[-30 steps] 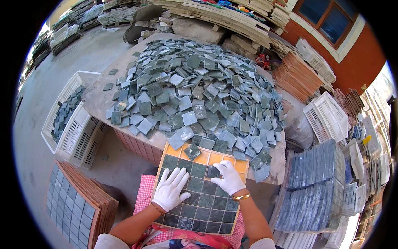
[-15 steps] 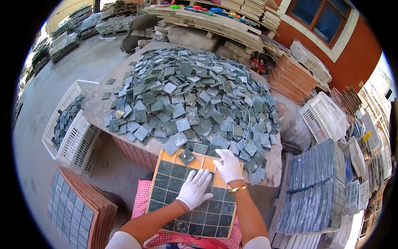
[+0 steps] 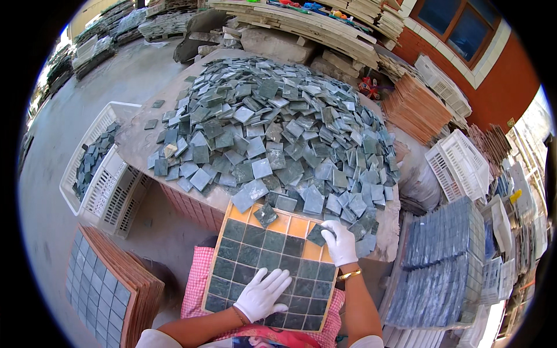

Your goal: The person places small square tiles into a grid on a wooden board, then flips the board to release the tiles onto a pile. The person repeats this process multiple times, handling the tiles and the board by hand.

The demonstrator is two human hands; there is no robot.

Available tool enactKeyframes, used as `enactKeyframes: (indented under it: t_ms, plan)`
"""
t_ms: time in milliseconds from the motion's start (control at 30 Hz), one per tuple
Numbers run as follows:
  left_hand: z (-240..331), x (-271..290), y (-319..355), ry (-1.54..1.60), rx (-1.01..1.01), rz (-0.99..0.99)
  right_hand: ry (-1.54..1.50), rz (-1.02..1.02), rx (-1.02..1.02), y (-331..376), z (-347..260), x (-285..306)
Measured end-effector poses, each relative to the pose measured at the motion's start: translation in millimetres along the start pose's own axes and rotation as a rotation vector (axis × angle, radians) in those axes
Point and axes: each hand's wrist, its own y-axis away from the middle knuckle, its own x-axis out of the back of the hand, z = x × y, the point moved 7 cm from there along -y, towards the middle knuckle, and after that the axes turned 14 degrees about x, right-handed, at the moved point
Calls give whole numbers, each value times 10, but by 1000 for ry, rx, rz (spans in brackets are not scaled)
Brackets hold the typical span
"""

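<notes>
Head view: compared with a second ago, the right hand (image 3: 339, 243) has pinched a green tile (image 3: 317, 235) at the orange grid tray's (image 3: 299, 227) far-right corner; the left hand (image 3: 261, 294), fingers spread, has slid nearer, pressing set tiles flat.

Bright daylight fills the scene, strongest on the pale ground at the upper left and on the white gloves, which look close to overexposed. Shadows are soft and short, gathering under the table edge and beside the stacked boards. The fisheye lens bends straight lines toward a black circular rim, where detail smears and softens, while the centre stays sharp.
</notes>
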Motion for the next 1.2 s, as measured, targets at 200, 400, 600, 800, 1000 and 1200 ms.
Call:
enactKeyframes:
  t_ms: [200,400,600,800,1000,1200]
  plan:
    - [17,17,-5,-38,-11,-17,115,-141,140,188,-2,-57]
    - [57,14,102,-47,-47,-58,199,-268,151,261,-34,-194]
    - [-35,35,-96,-75,56,8,268,-334,124,365,-141,-224]
    - [-50,-50,-841,-119,5,43,275,-99,123,60,-159,-93]
    - [-448,265,-1268,75,28,189,565,-134,205,-666,-135,-216]
    - [-829,773,-1618,-67,84,359,521,-187,182,-671,82,-226]
